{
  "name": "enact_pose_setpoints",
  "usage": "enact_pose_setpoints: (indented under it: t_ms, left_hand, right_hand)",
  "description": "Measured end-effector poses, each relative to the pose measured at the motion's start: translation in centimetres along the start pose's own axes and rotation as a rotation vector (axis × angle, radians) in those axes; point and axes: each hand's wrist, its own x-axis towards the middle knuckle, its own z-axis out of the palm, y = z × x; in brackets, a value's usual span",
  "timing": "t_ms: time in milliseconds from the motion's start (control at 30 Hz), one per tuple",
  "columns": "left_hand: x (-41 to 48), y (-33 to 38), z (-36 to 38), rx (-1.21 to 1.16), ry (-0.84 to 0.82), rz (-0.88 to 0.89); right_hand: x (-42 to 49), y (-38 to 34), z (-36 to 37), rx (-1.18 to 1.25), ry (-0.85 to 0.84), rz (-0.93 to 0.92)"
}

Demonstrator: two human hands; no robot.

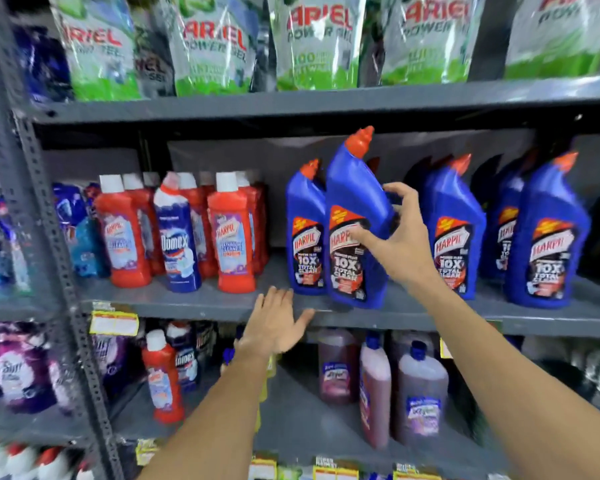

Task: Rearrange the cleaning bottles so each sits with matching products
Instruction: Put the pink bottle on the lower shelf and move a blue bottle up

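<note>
Blue Harpic bottle [355,223] with red-orange nozzle cap, tilted, top leaning toward 1 o'clock, base at the front lip of the middle shelf [194,304]. Right hand [394,237] at 3 o'clock of that bottle, wrapped around its right flank: thumb across the front label, fingers curled round the back edge, clasping the bottle. Bottle raised higher than its neighbours; whether its base touches the shelf, impossible to tell.

At 9 o'clock of the held bottle, touching or nearly so, a second blue Harpic bottle [305,230], upright. At 3 o'clock, beyond the right hand, more blue Harpic bottles [452,233] in a row, the outermost [548,237] near the frame's right edge.

Left hand [278,323] at 7 o'clock of the held bottle, palm down, fingers spread, holding nothing, lying over the middle shelf's front edge; actual contact unclear through the blur.

Farther toward 9 o'clock on the same shelf, well apart from the blue group: red Harpic bathroom cleaner bottles [231,233] with white caps, and among them one dark blue Domex bottle [177,237], upright, between two red ones.

At 12 o'clock, Ariel Power Gel pouches [312,39] on the top shelf. At 6 o'clock, lower shelf with brownish Lizol-type bottles [420,393], label blurred, and a lone red Harpic bottle [161,375] beside another Domex bottle [187,362].
</note>
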Motion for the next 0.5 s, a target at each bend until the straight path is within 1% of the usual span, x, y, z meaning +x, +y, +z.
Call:
enact_pose_setpoints:
  t_ms: [67,167,267,333,433,500]
  left_hand:
    - [0.1,0.2,0.8,0.015,-0.008,-0.005]
    - [0.2,-0.4,1.4,-0.027,0.021,-0.002]
    - [0.3,-0.7,1.6,-0.04,0.023,0.005]
    - [0.2,-0.6,1.5,-0.046,0.033,0.005]
    - [-0.1,-0.3,1.3,-0.057,0.039,0.007]
    - [-0.3,-0.3,1.2,-0.06,0.029,0.003]
  right_hand:
    - [0.7,1.6,-0.2,-0.04,0.011,0.03]
    - [0.8,4.7,0.0,-0.104,0.022,0.084]
    - [0.7,7.0,0.6,-0.078,0.1,0.143]
    - [0.6,8.0,1.1,-0.057,0.116,0.178]
    - [-0.9,9.2,1.6,-0.025,0.073,0.239]
    - [-2.9,10.2,2.0,-0.019,0.013,0.297]
